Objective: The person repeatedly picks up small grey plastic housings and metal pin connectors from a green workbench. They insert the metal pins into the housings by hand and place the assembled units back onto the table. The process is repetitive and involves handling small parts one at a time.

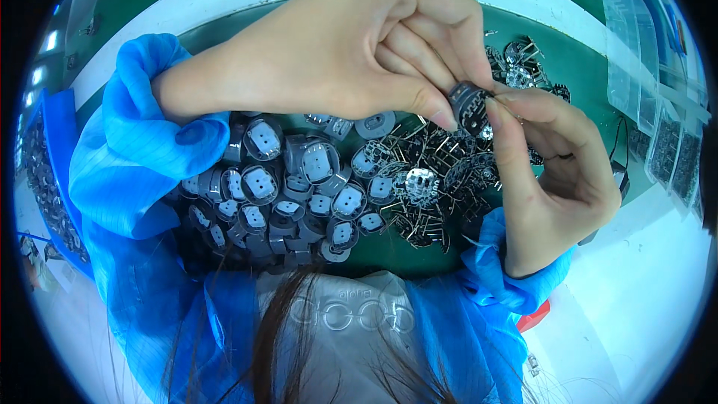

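My left hand [366, 49] reaches across the pile from the left, its thumb and fingers closed on a small round dark housing [470, 108]. A patterned, board-like face of the housing is turned toward my right hand [557, 157]. The thumb and forefinger of that hand pinch together at the housing's edge; what lies between them is mostly hidden, with only a thin metallic bit showing. Below my left wrist lies a heap of round grey housings [318, 161] with pale two-holed insides. Beside it, under the hands, spreads a tangle of small round circuit boards [421, 185] with metal pins.
A green mat [374, 258] covers the work surface, with a white strip [553, 11] along its far side. At the left stands a blue bin [63, 116] of dark parts. Clear plastic trays [632, 52] stand at the right. Something red [533, 317] shows below my right sleeve.
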`<state>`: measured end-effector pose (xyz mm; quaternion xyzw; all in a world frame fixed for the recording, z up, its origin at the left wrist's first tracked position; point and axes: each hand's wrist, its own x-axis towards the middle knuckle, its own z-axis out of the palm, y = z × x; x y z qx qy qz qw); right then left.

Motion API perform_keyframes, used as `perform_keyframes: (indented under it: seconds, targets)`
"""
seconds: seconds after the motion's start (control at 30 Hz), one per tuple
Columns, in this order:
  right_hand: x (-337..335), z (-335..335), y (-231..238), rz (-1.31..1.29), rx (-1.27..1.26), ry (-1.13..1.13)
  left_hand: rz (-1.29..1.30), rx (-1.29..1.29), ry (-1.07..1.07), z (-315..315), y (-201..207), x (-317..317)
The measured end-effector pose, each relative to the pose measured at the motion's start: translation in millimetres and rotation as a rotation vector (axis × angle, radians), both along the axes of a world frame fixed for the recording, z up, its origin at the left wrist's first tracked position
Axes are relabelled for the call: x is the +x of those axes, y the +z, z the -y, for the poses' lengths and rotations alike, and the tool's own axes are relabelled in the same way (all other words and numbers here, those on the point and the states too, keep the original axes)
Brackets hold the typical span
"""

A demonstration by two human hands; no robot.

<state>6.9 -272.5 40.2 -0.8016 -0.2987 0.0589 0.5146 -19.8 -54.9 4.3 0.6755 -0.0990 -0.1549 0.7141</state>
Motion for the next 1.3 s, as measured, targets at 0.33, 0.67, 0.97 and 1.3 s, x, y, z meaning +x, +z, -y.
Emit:
perform_keyframes:
  seconds: [0.33, 0.67, 0.97, 1.3]
  targets:
    - [-6.4, -3.9, -3.9, 0.214, -0.066, -0.02, 0.164, 0.076, 0.032, 2.0, -4.8, -5.3]
    - [-6.1, -14.5, -9.3, 0.484, -0.147, -0.019, 0.077, 0.044, 0.124, 9.2, 4.0, -9.5]
    - [-2.0, -8.2, -12.4, -0.273, -0.051, 0.103, -0.028, -0.134, -0.01, -10.2, 9.3, -5.8]
    - [22.8, -17.3, -23.8, 0.305, -0.242, -0.156, 0.211, 0.387, 0.268, -62.7, 4.9, 35.6]
